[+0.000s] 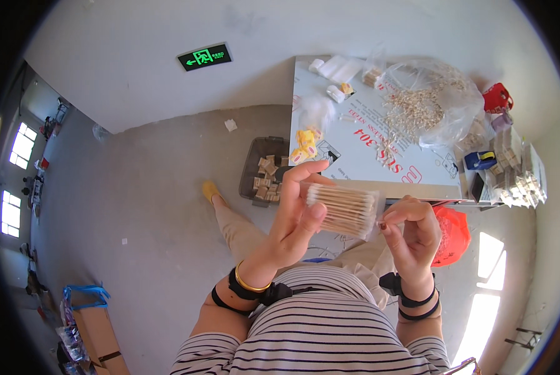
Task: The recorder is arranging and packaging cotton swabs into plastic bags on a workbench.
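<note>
A clear plastic bag of wooden-stick cotton swabs (345,209) is held up in front of my body, the swabs lying side by side with white tips toward my left. My left hand (286,228) grips the bag from its left end, thumb across the front and fingers behind. At the bag's right end, my right hand (415,234) pinches the plastic edge between thumb and finger. Beyond my hands, a heap of loose cotton swabs (411,109) lies in and around a large clear bag on the metal-topped table (361,159).
A grey bin (249,165) with several small packs stands on the floor left of the table. Yellow packets (305,145) lie at its left edge. Stacked swab packs (519,172) and a blue tool (480,160) sit at the right. A red bag (453,234) hangs below.
</note>
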Motion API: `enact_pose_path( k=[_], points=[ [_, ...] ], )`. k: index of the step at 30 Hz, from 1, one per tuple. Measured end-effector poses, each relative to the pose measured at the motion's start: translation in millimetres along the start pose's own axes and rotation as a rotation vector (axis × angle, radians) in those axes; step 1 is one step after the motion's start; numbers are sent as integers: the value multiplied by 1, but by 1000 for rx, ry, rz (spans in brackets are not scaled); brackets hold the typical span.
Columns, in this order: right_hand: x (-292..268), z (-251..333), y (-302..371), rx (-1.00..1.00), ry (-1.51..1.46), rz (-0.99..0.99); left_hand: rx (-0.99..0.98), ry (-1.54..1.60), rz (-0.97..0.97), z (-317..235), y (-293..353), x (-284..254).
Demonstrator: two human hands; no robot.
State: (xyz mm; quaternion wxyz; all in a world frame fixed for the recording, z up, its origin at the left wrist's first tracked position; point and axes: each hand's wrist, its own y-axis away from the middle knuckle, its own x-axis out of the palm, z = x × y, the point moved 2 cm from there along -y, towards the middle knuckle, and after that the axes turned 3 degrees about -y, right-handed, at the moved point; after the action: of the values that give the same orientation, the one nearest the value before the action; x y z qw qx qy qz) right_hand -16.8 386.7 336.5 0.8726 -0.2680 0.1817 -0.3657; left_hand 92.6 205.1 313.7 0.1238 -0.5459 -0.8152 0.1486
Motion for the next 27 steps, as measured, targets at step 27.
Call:
enact_pose_path(
  k=[27],
  points=[
    [17, -62, 33, 604, -741, 49, -152, 175, 172, 0, -6, 0]
  ],
)
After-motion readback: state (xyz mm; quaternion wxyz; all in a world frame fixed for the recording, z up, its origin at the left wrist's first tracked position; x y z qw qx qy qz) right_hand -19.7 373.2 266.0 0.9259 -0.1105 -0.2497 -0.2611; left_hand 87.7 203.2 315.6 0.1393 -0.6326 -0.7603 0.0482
